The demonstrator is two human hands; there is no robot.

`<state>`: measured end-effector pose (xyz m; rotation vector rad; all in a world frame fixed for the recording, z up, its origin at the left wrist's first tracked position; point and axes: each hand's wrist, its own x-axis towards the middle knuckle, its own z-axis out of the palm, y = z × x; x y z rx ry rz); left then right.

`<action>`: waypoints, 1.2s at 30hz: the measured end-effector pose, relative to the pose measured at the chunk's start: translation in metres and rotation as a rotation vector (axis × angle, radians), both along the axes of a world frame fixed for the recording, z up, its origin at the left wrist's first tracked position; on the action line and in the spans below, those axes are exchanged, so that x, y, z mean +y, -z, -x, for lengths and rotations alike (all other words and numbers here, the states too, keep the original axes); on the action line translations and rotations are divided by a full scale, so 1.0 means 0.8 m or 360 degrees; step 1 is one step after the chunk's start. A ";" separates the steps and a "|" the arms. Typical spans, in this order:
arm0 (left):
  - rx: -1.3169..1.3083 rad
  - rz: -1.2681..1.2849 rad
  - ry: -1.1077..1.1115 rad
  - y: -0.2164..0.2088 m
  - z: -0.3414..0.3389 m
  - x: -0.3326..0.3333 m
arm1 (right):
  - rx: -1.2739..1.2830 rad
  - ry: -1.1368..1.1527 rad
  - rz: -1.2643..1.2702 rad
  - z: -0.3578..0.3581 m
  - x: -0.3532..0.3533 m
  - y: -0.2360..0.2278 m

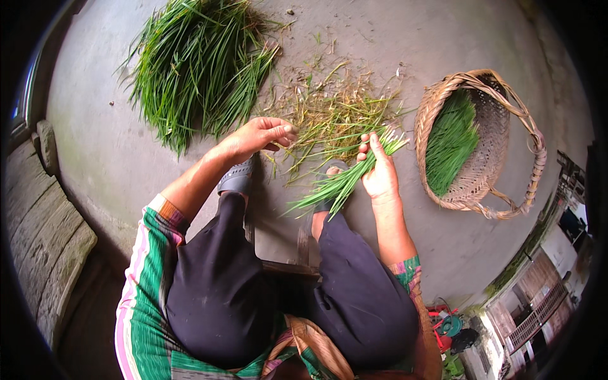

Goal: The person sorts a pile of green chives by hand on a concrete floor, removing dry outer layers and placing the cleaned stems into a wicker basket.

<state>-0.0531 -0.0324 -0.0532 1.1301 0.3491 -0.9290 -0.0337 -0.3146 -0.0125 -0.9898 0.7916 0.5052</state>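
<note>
Grey floor ran under everything, both hands above it. Legs in dark trousers were on the near side of the hands, knees bent and apart. Stone slabs sat well left of the left hand. Big heap of long green leaves lay on the floor beyond and left of the left hand, near edge close to it. Woven basket stood right of the right hand, apart from it, with an arched handle; couldn't tell if it was level or tilted. Inside, against the side nearest the right hand: a batch of green stalks. Yellow-brown scraps were spread on the floor between the hands and beyond them. Bunch of green leaves was in the right hand, fingers and thumb closed around it: pale ends stuck out past the thumb, away and to the right; green tips fanned back to the left, in front of the right shoe. Left shoe, grey, with holes, was just on the near side of the left hand. Left hand was off the bunch, fingers bent and narrow, thumb near the fingertips; couldn't tell if it pinched anything.
</note>
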 end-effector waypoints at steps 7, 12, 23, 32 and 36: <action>-0.0792 -0.0566 0.0420 -0.041 -0.016 -0.035 | -0.0178 -0.0158 -0.0118 0.008 0.009 0.025; -0.0550 -0.0321 0.0353 -0.009 -0.001 -0.050 | -0.0164 0.0017 -0.0246 0.010 0.009 0.019; -0.0527 -0.0372 0.0465 -0.027 -0.012 -0.056 | -0.0315 -0.0023 -0.0414 0.016 -0.002 0.004; -0.0720 -0.0536 0.0523 -0.052 -0.022 -0.086 | -0.0085 0.0128 -0.0331 0.009 -0.018 0.002; -0.0476 -0.0353 0.0576 -0.048 -0.024 -0.058 | -0.0058 0.0303 -0.0354 0.023 -0.002 0.029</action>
